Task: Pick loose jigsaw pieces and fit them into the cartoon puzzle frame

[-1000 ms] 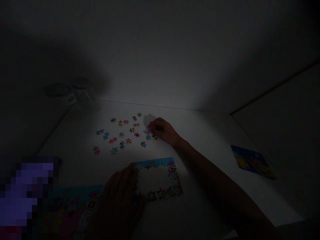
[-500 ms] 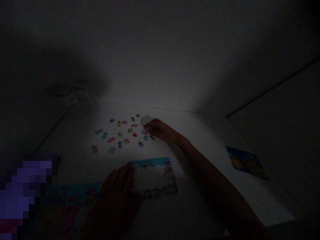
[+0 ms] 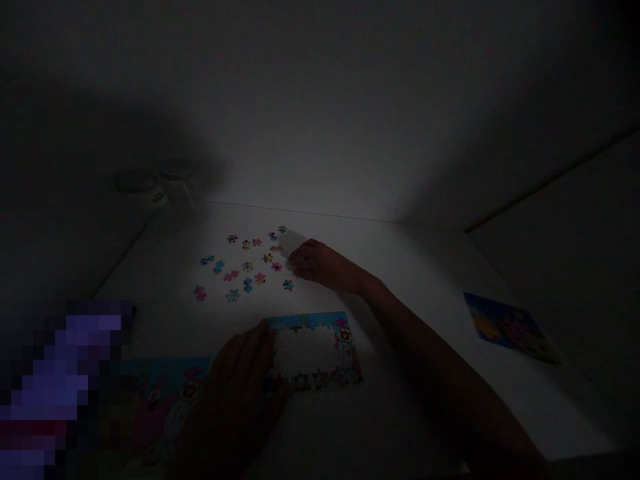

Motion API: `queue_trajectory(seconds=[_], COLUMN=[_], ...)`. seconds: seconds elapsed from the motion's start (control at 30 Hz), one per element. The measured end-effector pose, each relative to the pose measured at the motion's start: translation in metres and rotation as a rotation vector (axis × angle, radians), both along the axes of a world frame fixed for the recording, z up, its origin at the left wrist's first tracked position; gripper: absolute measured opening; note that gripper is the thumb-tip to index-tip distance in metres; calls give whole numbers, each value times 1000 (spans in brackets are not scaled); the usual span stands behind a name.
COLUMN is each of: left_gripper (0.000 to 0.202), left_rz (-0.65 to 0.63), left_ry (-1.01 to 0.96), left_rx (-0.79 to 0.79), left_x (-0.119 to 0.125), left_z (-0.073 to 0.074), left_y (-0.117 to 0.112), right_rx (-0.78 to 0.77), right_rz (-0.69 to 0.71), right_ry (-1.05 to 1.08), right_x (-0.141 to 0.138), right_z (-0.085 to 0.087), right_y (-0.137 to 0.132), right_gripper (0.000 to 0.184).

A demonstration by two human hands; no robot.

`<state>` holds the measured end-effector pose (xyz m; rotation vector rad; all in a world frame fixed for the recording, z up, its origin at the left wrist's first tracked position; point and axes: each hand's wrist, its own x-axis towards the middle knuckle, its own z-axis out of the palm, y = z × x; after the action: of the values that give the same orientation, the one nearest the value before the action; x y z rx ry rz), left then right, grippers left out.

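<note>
In dim light, a partly assembled jigsaw puzzle (image 3: 346,350) lies on the white table, its border joined around a bare middle. My left hand (image 3: 245,380) rests flat over its left edge with the fingers stretched out. Beyond it, loose puzzle pieces (image 3: 247,267) are spread in pink, blue and yellow. At their right side my right hand (image 3: 323,263) is low over the table, fingers curled and pinched at a puzzle piece (image 3: 291,265) that they mostly cover. Partly under my left forearm is a printed reference picture (image 3: 167,393).
Two clear containers with lids (image 3: 177,187) stand at the back left. A blue and yellow picture card (image 3: 507,327) lies at the right. White walls (image 3: 325,133) close off the back and sides. A pixelated purple patch covers the lower left.
My right hand has come slightly nearer and now covers several pieces that showed beside it. My left hand stays on the puzzle. The whole view has shifted a little.
</note>
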<state>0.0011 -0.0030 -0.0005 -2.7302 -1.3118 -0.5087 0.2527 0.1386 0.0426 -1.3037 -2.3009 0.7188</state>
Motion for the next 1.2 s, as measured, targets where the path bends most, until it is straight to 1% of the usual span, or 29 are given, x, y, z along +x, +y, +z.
queue_trajectory(seconds=[0.13,0.27,0.33,0.4,0.5,0.6,0.7,0.97,1.07,1.2], left_gripper=[53,50,50,51,49,48,47,50,50,49], left_rz=[-9,-7,-7,-12,-11,-4,-8,-46,-45,-69], left_ry=[-33,-41,-53,-57,-58,-64,-60,-49,-41,-41], left_rx=[-13,2,19,14,3,-4,-27,-1,5,9], left_x=[0,0,1,1,2,2,2,2,2,1], left_z=[-1,1,2,2,2,3,3,0,1,3], left_y=[0,0,0,1,1,0,-1,1,1,1], right_rx=[-17,-38,-49,-38,8,47,38,-48,-48,-55], right_rz=[97,127,112,58,-21,-23,-29,-32,-10,-32], right_ry=[-33,-90,-120,-124,-112,-188,-289,-255,-243,-171], right_x=[-6,-12,-16,-23,-41,-62,-74,-77,-75,-71], right_z=[12,16,15,12,8,5,3,6,4,-1], right_y=[-5,-13,-17,-20,-21,-18,-13,-3,-1,-4], right_gripper=[17,17,19,22,26,24,20,19,19,19])
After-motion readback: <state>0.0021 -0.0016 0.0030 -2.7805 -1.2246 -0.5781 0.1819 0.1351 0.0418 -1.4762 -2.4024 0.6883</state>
